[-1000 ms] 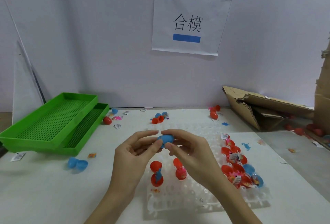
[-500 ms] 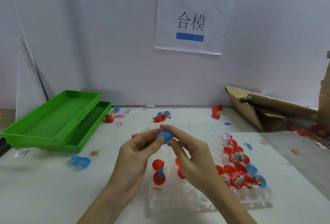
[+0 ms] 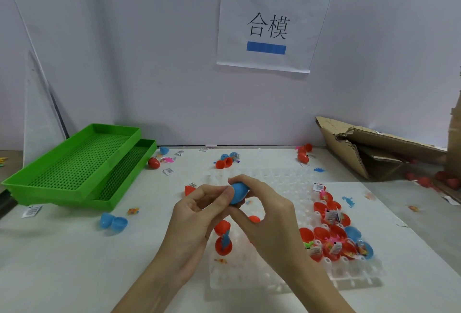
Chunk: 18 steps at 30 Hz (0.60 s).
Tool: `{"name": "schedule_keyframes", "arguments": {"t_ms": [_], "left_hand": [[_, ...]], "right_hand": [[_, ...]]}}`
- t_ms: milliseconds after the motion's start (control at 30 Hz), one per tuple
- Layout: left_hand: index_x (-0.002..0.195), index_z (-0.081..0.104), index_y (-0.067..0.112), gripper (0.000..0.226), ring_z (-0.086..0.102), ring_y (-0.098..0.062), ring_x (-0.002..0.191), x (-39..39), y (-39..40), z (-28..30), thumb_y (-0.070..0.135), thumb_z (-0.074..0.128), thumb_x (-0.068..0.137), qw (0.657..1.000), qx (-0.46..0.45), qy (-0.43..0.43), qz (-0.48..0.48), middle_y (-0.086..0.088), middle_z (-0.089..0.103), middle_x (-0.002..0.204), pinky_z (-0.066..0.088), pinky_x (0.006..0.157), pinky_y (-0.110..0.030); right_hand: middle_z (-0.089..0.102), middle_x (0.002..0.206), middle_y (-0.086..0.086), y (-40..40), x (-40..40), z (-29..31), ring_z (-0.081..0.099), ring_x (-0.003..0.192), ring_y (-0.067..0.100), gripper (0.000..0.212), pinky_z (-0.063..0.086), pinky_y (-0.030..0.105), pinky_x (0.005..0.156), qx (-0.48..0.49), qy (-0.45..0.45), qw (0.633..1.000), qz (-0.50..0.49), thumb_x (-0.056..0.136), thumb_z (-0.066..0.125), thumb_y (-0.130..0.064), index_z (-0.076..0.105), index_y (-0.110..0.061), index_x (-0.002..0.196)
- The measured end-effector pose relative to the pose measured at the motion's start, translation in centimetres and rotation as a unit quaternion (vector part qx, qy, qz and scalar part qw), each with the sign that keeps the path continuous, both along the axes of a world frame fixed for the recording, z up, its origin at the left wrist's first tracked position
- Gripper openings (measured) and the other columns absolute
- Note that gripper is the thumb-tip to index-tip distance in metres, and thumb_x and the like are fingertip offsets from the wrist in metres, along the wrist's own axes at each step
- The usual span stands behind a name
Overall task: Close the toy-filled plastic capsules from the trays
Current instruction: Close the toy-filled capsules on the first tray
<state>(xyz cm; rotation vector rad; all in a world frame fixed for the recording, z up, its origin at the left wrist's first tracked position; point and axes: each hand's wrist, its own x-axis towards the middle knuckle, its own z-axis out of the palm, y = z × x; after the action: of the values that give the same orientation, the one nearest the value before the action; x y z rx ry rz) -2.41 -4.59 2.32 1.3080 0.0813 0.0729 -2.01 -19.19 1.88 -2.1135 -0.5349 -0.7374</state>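
Now, fingers: I see both sets pinching the blue capsule [image 3: 239, 192].
Left hand [image 3: 197, 223]: thumb on its near side.
Right hand [image 3: 267, 213]: curled over its top.
Capsule: held above the clear tray [image 3: 287, 277].
Tray: open red capsules [image 3: 331, 238] on its right side.
Bench [image 3: 74, 262]: green trays [image 3: 74, 168] at left.

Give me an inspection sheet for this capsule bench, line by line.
Surface: white table, littered.
Job's things: blue capsule held above clear tray; open red capsules with toys fill the tray's right side; one open red capsule stands near the hands.
Clutter: open blue capsule, loose toys and paper slips.
Hands: left hand and right hand both pinch the blue capsule.
Cables: nothing seen.
Surroundings: stacked green trays, torn cardboard box, wall sign.
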Motion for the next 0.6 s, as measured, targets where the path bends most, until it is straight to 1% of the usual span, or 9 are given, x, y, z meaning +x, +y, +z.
{"name": "schedule_keyframes", "arguments": {"t_ms": [100, 167, 300, 433, 500, 600], "left_hand": [[0.101, 0.078, 0.014, 0.054, 0.074, -0.033, 0.108, 0.1, 0.0, -0.1, 0.043, 0.081, 0.056, 1.0, 0.014, -0.003, -0.004, -0.007, 0.079, 0.104, 0.052, 0.108, -0.051], [0.099, 0.078, 0.013, 0.05, 0.074, -0.033, 0.106, 0.1, 0.0, -0.2, 0.042, 0.08, 0.059, 1.0, 0.023, -0.008, -0.003, -0.006, 0.08, 0.103, 0.053, 0.108, -0.05], [0.097, 0.08, 0.013, 0.043, 0.076, -0.032, 0.102, 0.1, 0.2, -0.2, 0.04, 0.079, 0.064, 0.999, 0.044, -0.025, 0.01, -0.007, 0.08, 0.099, 0.056, 0.103, -0.051], [0.097, 0.082, 0.016, 0.039, 0.076, -0.029, 0.101, -0.1, 0.0, -0.2, 0.041, 0.078, 0.068, 0.995, 0.085, -0.035, 0.023, -0.003, 0.081, 0.096, 0.056, 0.102, -0.051], [0.097, 0.082, 0.017, 0.04, 0.076, -0.027, 0.101, -0.1, -0.2, -0.2, 0.043, 0.077, 0.066, 0.994, 0.099, -0.033, 0.033, 0.001, 0.081, 0.095, 0.056, 0.103, -0.052], [0.095, 0.081, 0.021, 0.041, 0.075, -0.021, 0.1, -0.3, -0.6, -0.1, 0.046, 0.076, 0.063, 0.993, 0.101, -0.02, 0.054, 0.009, 0.08, 0.088, 0.057, 0.103, -0.048]], "right_hand": [[0.075, 0.117, -0.001, 0.2, -0.1, -0.3, 0.064, 0.104, 0.004, 0.044, 0.046, 0.005, 0.096, -0.004, 0.005, 1.0, -0.009, 0.083, 0.083, -0.024, 0.07, -0.013, 0.123], [0.075, 0.118, 0.0, 0.4, -0.2, -0.5, 0.063, 0.103, 0.003, 0.045, 0.043, 0.001, 0.095, -0.004, 0.01, 1.0, -0.019, 0.083, 0.083, -0.023, 0.07, -0.012, 0.125], [0.073, 0.122, 0.001, 1.1, -0.4, -0.8, 0.059, 0.105, 0.001, 0.049, 0.034, -0.007, 0.093, -0.002, 0.027, 0.999, -0.036, 0.085, 0.077, -0.03, 0.067, -0.012, 0.13], [0.066, 0.131, -0.008, 1.3, -0.3, -1.4, 0.055, 0.101, -0.011, 0.056, 0.034, -0.007, 0.091, -0.01, 0.073, 0.996, -0.042, 0.091, 0.075, -0.032, 0.056, -0.021, 0.143], [0.065, 0.132, -0.01, 1.4, -0.2, -1.6, 0.053, 0.098, -0.017, 0.055, 0.034, -0.007, 0.09, -0.014, 0.082, 0.996, -0.04, 0.093, 0.073, -0.031, 0.054, -0.023, 0.144], [0.068, 0.125, -0.009, 1.5, -0.2, -1.6, 0.057, 0.094, -0.013, 0.047, 0.039, -0.004, 0.09, -0.006, 0.083, 0.996, -0.041, 0.094, 0.073, -0.027, 0.06, -0.02, 0.138]]}}
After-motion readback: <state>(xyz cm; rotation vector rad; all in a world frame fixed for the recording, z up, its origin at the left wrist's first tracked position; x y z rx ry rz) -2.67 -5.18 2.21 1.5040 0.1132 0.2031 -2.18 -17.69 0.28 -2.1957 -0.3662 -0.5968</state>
